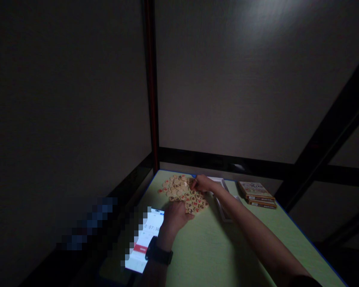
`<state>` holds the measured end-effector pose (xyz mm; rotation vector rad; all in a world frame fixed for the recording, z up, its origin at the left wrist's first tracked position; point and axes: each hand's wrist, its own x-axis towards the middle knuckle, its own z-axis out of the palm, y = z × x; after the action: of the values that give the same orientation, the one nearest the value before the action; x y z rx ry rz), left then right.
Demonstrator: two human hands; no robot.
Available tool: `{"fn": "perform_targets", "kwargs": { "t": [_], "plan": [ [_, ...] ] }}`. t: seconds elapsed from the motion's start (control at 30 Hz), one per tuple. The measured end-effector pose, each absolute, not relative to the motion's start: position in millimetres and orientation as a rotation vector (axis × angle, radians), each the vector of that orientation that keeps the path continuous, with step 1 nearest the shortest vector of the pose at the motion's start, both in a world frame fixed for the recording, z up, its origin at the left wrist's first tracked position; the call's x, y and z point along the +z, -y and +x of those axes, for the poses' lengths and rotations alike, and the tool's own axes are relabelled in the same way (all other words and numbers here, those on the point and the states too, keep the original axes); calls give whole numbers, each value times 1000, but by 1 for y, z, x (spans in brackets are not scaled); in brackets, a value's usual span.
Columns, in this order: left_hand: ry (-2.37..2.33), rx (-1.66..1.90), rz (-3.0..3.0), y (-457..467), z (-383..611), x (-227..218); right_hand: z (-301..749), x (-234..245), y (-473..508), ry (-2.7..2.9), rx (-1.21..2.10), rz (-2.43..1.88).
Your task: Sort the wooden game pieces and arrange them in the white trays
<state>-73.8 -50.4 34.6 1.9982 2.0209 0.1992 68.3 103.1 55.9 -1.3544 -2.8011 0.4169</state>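
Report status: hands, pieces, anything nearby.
Left hand at near edge of round pieces; right hand at far side. Pieces clustered on table. Phone beside left hand.

Pale tan discs (179, 191), red and black characters; light green tabletop (209, 247) edged in blue.
Phone screen (146, 235): white, dark digits, red band. Watch (159, 252): black. Tray (219, 180): white. Stacked boxes (255, 190): orange-brown sides, pale upper lid, dark lettering. Wall (227, 87): dull grey, black trim (197, 156). Corner post (151, 79): dark, reddish streak.
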Motion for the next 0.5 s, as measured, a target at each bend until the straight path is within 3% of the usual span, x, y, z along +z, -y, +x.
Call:
{"fn": "perform_targets", "kwargs": {
  "t": [0.5],
  "plan": [
    [-2025,207,1993,51,-73,35,58,65,-97,2835,168,-1360]
  ]
}}
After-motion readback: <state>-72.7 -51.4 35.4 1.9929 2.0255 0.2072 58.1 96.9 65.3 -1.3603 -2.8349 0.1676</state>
